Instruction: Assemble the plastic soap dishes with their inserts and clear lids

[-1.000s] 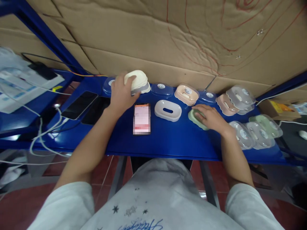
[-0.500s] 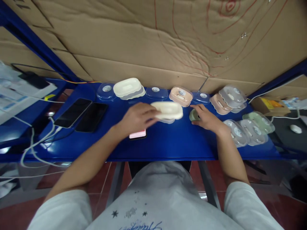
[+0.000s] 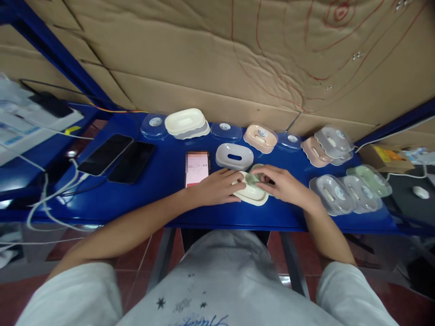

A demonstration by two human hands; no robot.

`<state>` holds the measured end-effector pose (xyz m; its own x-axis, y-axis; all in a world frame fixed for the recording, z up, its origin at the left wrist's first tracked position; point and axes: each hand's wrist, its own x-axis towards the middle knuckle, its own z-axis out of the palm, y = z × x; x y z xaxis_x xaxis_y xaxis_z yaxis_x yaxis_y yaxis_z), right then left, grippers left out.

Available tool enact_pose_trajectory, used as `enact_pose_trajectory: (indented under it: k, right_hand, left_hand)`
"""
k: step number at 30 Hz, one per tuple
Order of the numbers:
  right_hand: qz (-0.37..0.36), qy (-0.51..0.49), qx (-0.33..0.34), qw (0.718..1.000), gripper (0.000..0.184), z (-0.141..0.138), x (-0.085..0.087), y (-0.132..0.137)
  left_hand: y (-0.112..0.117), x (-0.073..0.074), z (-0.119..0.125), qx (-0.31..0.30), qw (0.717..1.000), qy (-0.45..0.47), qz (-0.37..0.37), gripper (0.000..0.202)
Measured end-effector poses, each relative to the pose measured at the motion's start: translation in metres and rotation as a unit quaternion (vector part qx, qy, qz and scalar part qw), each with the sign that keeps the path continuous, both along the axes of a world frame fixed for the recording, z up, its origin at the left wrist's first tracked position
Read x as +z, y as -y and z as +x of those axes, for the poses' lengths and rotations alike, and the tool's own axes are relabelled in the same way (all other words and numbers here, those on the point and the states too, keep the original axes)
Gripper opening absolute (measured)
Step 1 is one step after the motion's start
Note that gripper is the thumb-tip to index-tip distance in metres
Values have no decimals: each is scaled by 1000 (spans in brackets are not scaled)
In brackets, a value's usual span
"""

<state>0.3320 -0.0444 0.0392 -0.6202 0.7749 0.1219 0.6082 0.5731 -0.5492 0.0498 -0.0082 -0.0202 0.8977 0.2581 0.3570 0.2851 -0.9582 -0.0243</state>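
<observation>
My left hand (image 3: 222, 186) grips the left end of a cream soap dish tray (image 3: 252, 195), low over the front of the blue table. My right hand (image 3: 280, 182) is closed on a pale green dish part (image 3: 252, 179) at the cream tray's far side. Fingers partly cover the green part, so its full shape and whether it is seated in the tray cannot be told. Just beyond my hands lies a grey soap dish tray (image 3: 222, 159) with a dark oval opening. A phone with a lit pink screen (image 3: 197, 167) lies beside my left hand.
Along the back stand stacked cream trays (image 3: 185, 121), clear lids (image 3: 226, 131) and a peach soap dish (image 3: 261, 138). Several lidded dishes (image 3: 335, 194) sit at the right. Two dark phones (image 3: 131, 163) and white cables (image 3: 47, 199) lie left. Cardboard (image 3: 190, 54) walls the back.
My left hand has brought the cream tray down and nearer me. My right hand has moved left with the green part to meet it. The grey tray and the phone screen are now uncovered.
</observation>
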Motion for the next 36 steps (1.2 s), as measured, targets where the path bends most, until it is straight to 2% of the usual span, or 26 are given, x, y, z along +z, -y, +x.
enact_pose_trajectory:
  k: [3,5,8,10,13,16,23,27,30,32,33,35,36]
  right_hand:
    - [26,6,49,998,44,-10,0,7]
    - [40,43,48,997,48,-8,1,8]
    - [39,99,25,994,37,0,3,7]
    - [24,103,37,994,29,2,2,7]
    - [11,85,68,994,23,-5,-1,8]
    - [31,85,74,993,22,-15,-4,9]
    - [88,162,68,980,48,-27,-15,21]
    - [90,175,27,980,49,-37,-22,29]
    - [63,147,25,987,42,-30,-19,18]
    - [62,100,-30,993,40,-13,-17,-1]
    - [70,74,-85,991,45,-1,-18,-13]
    - [104,49,-221,969,55,24,-23,-39]
    - [121,58,-288,948,56,36,-28,-51]
  left_hand:
    - [-4,2,-2,28,999,20,-12,56]
    - [-5,4,-4,17,999,26,-30,67]
    - [-6,8,-8,-17,998,15,-52,72]
    - [-7,11,-9,-20,998,6,-55,66]
    - [-8,14,-10,-2,999,-7,-38,44]
    - [-10,12,-11,-8,999,-13,-28,26]
    - [-15,4,-11,-9,999,12,-43,24]
    - [-21,2,-12,1,999,6,-53,21]
    - [-23,2,-14,10,998,14,-54,18]
    - [-22,3,-14,11,998,13,-53,15]
    - [-21,4,-14,12,999,11,-52,14]
    - [-20,4,-14,11,999,4,-50,13]
    - [-19,4,-14,10,999,3,-51,13]
